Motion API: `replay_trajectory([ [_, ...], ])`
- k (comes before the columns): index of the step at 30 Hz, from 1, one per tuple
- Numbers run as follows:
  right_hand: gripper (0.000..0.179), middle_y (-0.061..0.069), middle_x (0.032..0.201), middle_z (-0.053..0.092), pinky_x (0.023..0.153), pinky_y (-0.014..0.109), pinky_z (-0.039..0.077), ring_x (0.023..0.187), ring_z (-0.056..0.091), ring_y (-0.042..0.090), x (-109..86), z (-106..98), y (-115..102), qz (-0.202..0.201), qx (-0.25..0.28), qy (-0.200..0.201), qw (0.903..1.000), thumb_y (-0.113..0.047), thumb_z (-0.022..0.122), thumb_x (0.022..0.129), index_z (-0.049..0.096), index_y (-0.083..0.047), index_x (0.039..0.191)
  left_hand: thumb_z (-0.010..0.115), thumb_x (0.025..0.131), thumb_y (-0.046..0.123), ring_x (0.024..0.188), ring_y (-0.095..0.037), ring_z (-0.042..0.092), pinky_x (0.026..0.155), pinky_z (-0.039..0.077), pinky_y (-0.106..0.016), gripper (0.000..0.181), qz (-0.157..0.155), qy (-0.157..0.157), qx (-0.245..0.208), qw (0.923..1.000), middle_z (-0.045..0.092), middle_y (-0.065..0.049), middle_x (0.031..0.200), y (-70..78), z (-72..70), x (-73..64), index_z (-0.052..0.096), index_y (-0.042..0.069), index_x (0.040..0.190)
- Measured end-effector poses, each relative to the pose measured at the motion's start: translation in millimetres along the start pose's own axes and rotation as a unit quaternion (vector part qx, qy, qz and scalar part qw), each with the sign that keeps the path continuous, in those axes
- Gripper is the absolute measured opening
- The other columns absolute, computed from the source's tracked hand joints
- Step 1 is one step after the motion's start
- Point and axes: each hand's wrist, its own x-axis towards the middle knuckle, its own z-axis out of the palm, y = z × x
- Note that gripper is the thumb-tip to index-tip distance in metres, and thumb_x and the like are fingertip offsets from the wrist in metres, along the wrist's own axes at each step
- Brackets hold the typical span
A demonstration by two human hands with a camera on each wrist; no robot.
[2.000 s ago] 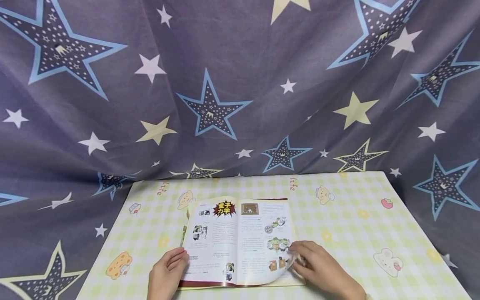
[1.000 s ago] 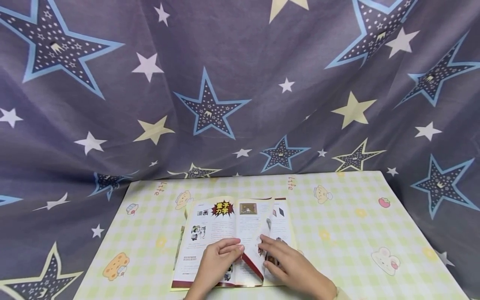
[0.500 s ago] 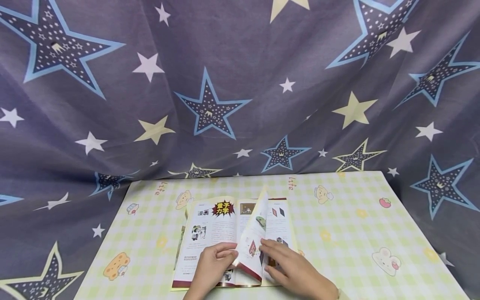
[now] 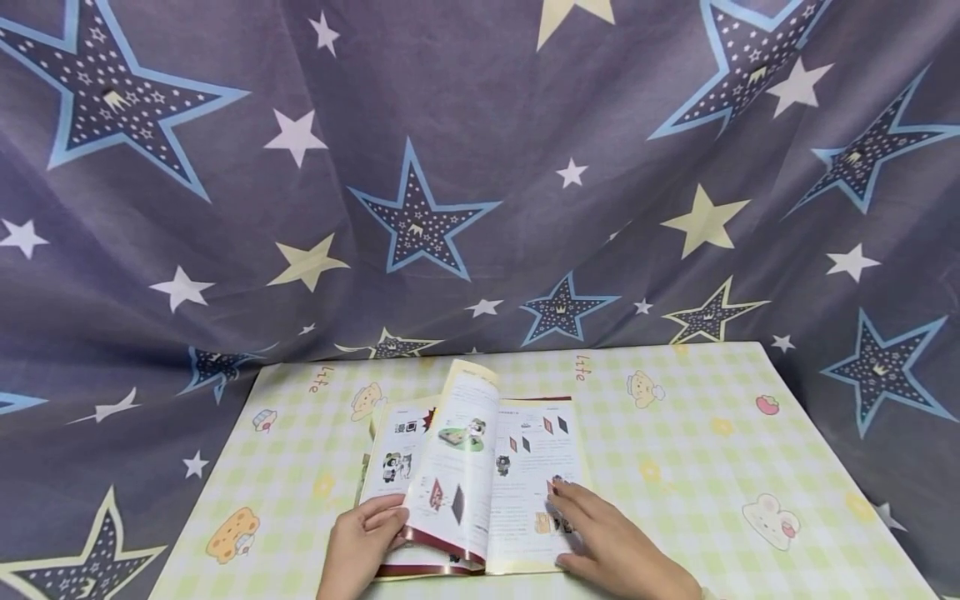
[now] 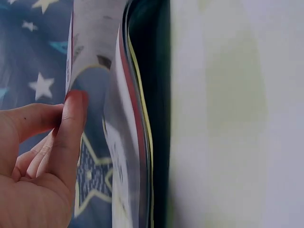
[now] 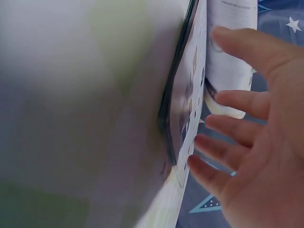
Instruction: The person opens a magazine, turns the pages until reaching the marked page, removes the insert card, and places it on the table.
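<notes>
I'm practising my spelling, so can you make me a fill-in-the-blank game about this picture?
1. The lifted page of the illustrated book is pinched by the ____ hand.
2. The dark hanging cloth is printed with big and small ____.
3. The red word printed twice near the far edge of the tablecloth is ____.

Missing words: left; stars; Life.

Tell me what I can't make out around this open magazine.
Red shape on the left page: head view, mostly hidden by the lifted page.
Small text on the right page: head view, too small to read.
Right sleeve: head view, cut off by the bottom edge.
Tablecloth pattern: right wrist view, blurred.
</notes>
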Motion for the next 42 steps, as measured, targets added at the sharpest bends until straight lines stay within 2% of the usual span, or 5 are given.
replay_trajectory([
  [9, 0.084, 0.014, 0.160, 0.031, 0.111, 0.060, 0.032, 0.145, 0.028, 0.039, -4.1, -3.2, 5.5, 0.088, 0.052, -0.111, 0.9885, -0.051, 0.077, 0.082, 0.046, -0.013, 0.150, 0.075, 0.089, 0.012, 0.077, -0.017, 0.073, 0.064, 0.060, -0.025, 0.033, -0.067, 0.072, 0.053, 0.9938, 0.075, -0.012, 0.093, -13.7, -39.6, 1.8, 0.071, -0.007, 0.115],
  [18, 0.075, 0.011, 0.159, 0.035, 0.112, 0.059, 0.032, 0.145, 0.029, 0.037, -3.8, -5.5, 9.1, 0.088, 0.052, -0.117, 0.9878, -0.053, 0.075, 0.085, 0.053, -0.015, 0.145, 0.076, 0.088, 0.016, 0.080, -0.016, 0.073, 0.065, 0.059, -0.024, 0.037, -0.075, 0.075, 0.105, 0.9888, 0.076, -0.011, 0.091, -18.9, -51.9, 0.0, 0.070, -0.007, 0.117],
  [30, 0.031, -0.001, 0.122, 0.066, 0.098, 0.050, 0.050, 0.117, 0.060, 0.025, -5.8, -11.2, 13.6, -0.012, 0.052, 0.009, 0.9985, -0.033, 0.070, 0.095, 0.071, -0.012, 0.119, 0.076, 0.089, 0.018, 0.093, -0.026, 0.072, 0.076, 0.060, -0.032, 0.039, -0.067, 0.102, 0.145, 0.9819, 0.074, -0.014, 0.101, -18.7, -50.7, 3.0, 0.068, -0.004, 0.120],
  [36, 0.027, -0.006, 0.112, 0.069, 0.092, 0.044, 0.055, 0.106, 0.065, 0.017, -6.4, -11.2, 17.4, 0.025, 0.083, 0.071, 0.9937, -0.030, 0.073, 0.093, 0.072, -0.011, 0.113, 0.077, 0.088, 0.019, 0.092, -0.026, 0.073, 0.076, 0.059, -0.034, 0.036, -0.056, 0.123, 0.153, 0.9790, 0.074, -0.014, 0.102, -17.0, -46.9, 3.3, 0.070, -0.002, 0.117],
  [42, 0.037, -0.012, 0.105, 0.061, 0.078, 0.029, 0.056, 0.092, 0.060, 0.007, -7.1, -6.0, 17.0, 0.069, 0.043, 0.179, 0.9805, -0.031, 0.085, 0.081, 0.068, -0.015, 0.110, 0.076, 0.089, 0.023, 0.095, -0.023, 0.072, 0.081, 0.058, -0.028, 0.035, -0.030, 0.101, 0.139, 0.9847, 0.075, -0.010, 0.102, -11.4, -36.4, 2.8, 0.072, 0.002, 0.116],
])
